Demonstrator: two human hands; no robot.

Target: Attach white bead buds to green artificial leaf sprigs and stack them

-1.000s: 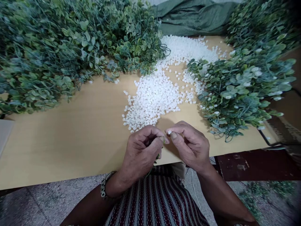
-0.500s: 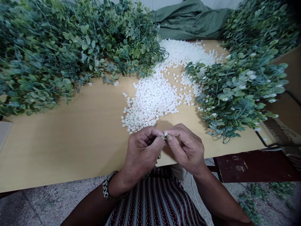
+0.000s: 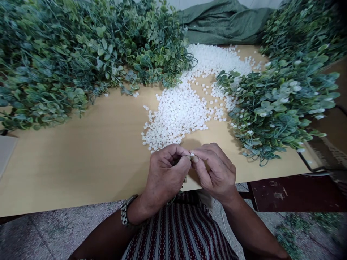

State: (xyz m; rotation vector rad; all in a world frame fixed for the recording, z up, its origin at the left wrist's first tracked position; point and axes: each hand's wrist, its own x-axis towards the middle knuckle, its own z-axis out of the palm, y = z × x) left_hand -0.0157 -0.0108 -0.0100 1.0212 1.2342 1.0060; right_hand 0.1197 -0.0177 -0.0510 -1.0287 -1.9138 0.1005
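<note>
My left hand (image 3: 168, 173) and my right hand (image 3: 215, 169) meet at the fingertips above the table's front edge. Between the right thumb and forefinger is a small white bead-like piece (image 3: 192, 154). The left fingers are pinched on a green sprig, mostly hidden behind that hand; bits of green (image 3: 185, 179) show below the palm. The white piece touches or nearly touches the left fingertips; I cannot tell whether it sits on the sprig. Just beyond my hands lies a heap of similar white pieces (image 3: 179, 112).
Leafy artificial greenery (image 3: 81, 54) is piled along the back left of the wooden table (image 3: 89, 155). At the right lies a bunch of greenery with white tips (image 3: 279, 108). A green cloth sack (image 3: 225, 23) is behind the heap. A dark red bench (image 3: 295, 193) stands at lower right.
Both hands stay pinched together in nearly the same place. The right fingers have shifted slightly around the white piece. The whole view has moved a little.
</note>
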